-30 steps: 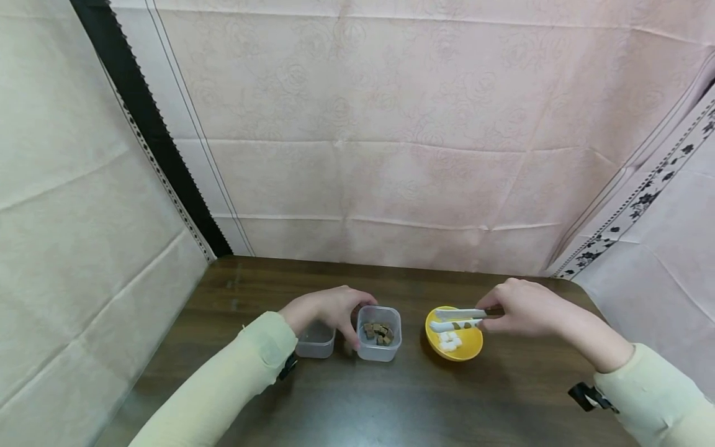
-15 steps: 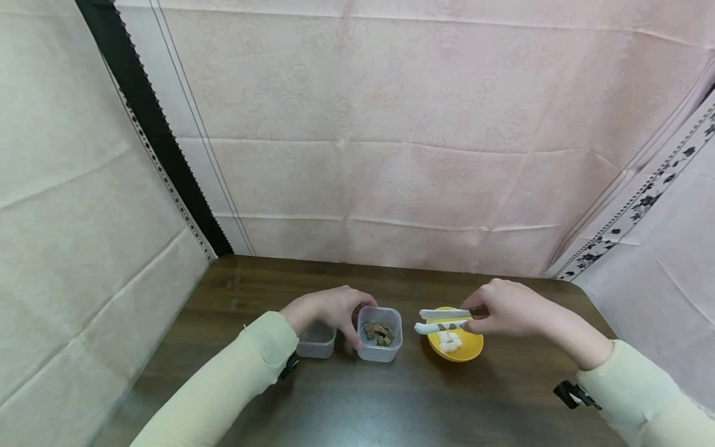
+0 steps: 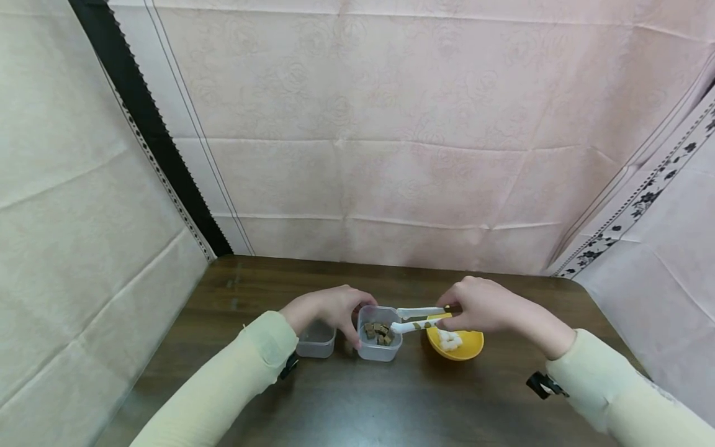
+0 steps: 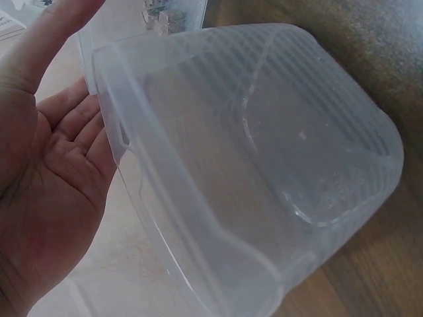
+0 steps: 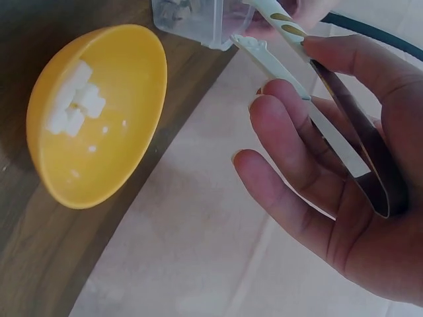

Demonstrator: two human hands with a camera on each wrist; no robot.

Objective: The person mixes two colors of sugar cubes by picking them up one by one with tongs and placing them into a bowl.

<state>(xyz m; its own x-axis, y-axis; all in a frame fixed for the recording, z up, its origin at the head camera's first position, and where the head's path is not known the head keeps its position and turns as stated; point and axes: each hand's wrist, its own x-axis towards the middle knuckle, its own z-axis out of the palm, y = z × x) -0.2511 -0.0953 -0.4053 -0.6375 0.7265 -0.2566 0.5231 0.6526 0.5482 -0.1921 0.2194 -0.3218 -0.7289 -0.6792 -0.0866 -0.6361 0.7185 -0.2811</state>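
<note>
My left hand [image 3: 329, 310] holds a small clear plastic container [image 3: 377, 353] by its left side, thumb near the front corner and fingers at the back. Several brown cubes [image 3: 383, 339] lie in it. Between thumb and fingers, my right hand [image 3: 485, 305] pinches a pair of tongs [image 3: 418, 325] with white patterned tips and a metal bend. The tongs are spread, with nothing seen between their tips, which reach the container's right rim. Below that hand sits a yellow bowl [image 5: 135, 132] holding several white cubes [image 5: 73, 109] and small white crumbs.
A second clear plastic container [image 4: 264, 152], with nothing seen inside, stands left of the first, under my left wrist. The dark wooden table [image 3: 357, 403] ends at a pale cloth wall [image 3: 363, 180] behind, with more cloth at both sides.
My right hand has moved left with the tongs, from over the yellow bowl to the right rim of the container with brown cubes. My left hand has stayed in place.
</note>
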